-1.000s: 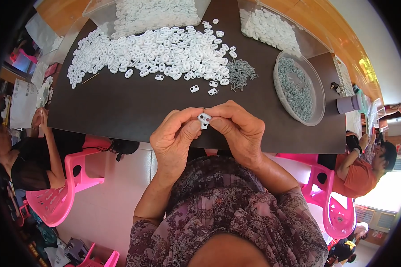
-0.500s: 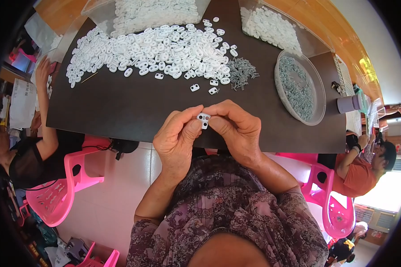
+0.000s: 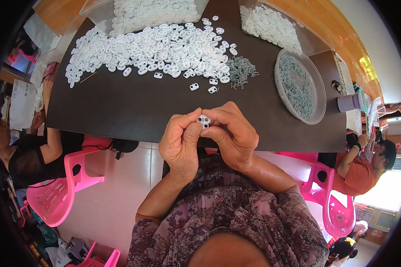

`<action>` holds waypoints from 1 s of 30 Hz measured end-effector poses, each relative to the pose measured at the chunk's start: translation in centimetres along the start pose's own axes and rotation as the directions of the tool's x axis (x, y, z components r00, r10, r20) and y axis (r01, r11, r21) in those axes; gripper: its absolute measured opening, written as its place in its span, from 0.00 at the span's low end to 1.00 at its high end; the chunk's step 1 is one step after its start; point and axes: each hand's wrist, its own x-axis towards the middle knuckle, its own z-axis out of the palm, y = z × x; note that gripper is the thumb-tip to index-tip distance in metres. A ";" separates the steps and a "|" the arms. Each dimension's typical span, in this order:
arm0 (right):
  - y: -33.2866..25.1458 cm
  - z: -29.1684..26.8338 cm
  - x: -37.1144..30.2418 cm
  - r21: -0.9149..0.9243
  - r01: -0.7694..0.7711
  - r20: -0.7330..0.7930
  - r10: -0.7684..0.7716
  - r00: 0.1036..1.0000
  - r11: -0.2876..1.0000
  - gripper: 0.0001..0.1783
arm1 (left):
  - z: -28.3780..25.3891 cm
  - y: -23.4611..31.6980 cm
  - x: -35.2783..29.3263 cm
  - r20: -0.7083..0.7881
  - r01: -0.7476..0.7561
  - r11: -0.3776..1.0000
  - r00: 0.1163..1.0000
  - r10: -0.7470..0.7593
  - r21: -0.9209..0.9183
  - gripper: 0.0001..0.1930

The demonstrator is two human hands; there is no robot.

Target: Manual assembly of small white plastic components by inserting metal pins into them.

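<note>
Between both hands, just above the table's near edge, is a small white plastic piece (image 3: 203, 119) with dark round holes. My left hand (image 3: 180, 144) pinches it from the left with thumb and forefinger. From the other side, my right hand (image 3: 236, 138) closes on the same piece, its thumb low against it. My fingers hide part of the piece, so I cannot tell whether it is one part or two joined. Beyond the hands spreads a big heap of white two-hole oval pieces (image 3: 165, 51). To its right lies a small pile of grey screw-like pins (image 3: 241, 72).
A round clear tub (image 3: 318, 95) of similar pins stands at the right. Clear bins of white pieces (image 3: 272, 27) stand at the far side. A thin stick (image 3: 88, 77) lies by the heap; a purple-grey cup (image 3: 349, 103) stands far right. People sit at either side on pink chairs (image 3: 67, 191).
My left hand has shifted slightly right, and my right thumb has slid lower on the white piece, which has turned a little. At left, another person's hand has moved nearer.
</note>
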 end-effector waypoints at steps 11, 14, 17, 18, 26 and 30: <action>-0.1 0.7 -0.3 -0.014 0.087 -0.090 -0.088 0.992 0.996 0.17 | 0.6 0.0 -0.6 -0.033 -0.077 0.994 0.996 0.080 0.080 0.10; 0.1 0.9 -0.5 -0.042 0.102 -0.081 -0.105 0.991 0.994 0.17 | 0.8 -0.6 -0.6 -0.052 -0.185 0.971 0.979 0.195 0.152 0.08; 0.5 0.9 -0.6 -0.073 0.123 -0.082 -0.129 0.988 0.990 0.16 | 0.9 -0.8 -0.7 -0.070 -0.188 0.966 0.977 0.202 0.176 0.08; 0.5 0.9 -0.6 -0.072 0.122 -0.082 -0.128 0.988 0.990 0.16 | 0.9 -0.7 -0.8 -0.075 -0.137 0.979 0.986 0.150 0.152 0.08; -0.2 0.2 -0.1 -0.056 0.034 -0.030 -0.036 0.999 0.998 0.17 | -0.4 0.7 0.5 0.034 0.036 0.999 0.999 -0.035 -0.022 0.09; 0.0 0.1 -0.6 -0.007 -0.050 -0.022 0.050 0.998 0.999 0.17 | -0.3 0.7 0.4 0.078 0.115 0.991 0.991 -0.110 -0.071 0.11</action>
